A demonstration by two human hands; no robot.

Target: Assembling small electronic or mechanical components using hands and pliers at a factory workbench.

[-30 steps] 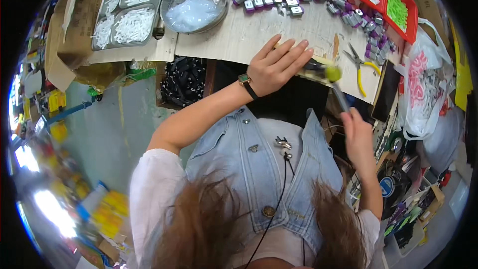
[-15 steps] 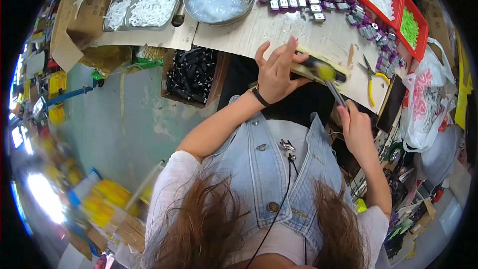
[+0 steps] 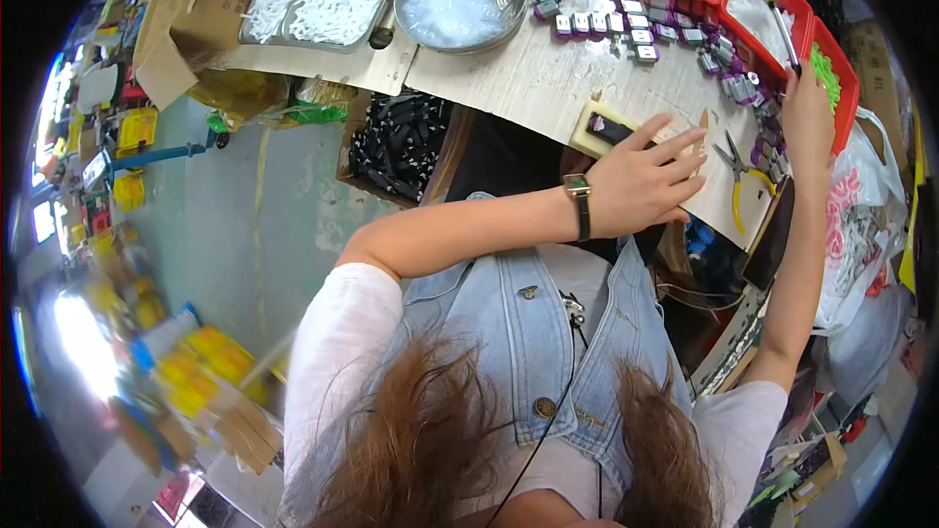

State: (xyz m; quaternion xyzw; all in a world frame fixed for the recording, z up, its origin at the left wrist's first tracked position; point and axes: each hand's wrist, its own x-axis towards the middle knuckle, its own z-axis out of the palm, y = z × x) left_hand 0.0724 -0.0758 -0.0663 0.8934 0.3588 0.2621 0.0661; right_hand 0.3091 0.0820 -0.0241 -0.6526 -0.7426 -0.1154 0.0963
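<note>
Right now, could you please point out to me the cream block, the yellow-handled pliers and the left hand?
Cream block [image 3: 589, 143]: head view, on its bare lower-left edge.
Yellow-handled pliers [image 3: 738, 169]: head view, near the pivot.
Left hand [image 3: 641, 182]: head view, on the back of it.

Head cam, left of the fisheye pair, on my head, looking steeply down. Vest [image 3: 514, 342] and hair [image 3: 391, 430] sit nearest, low in frame; my left hand [image 3: 641, 186] mid-range, right hand [image 3: 809, 117] farther out. Bench [image 3: 528, 88] up top, floor [image 3: 303, 161] left. Edges bend toward the rim, corners black.
</note>
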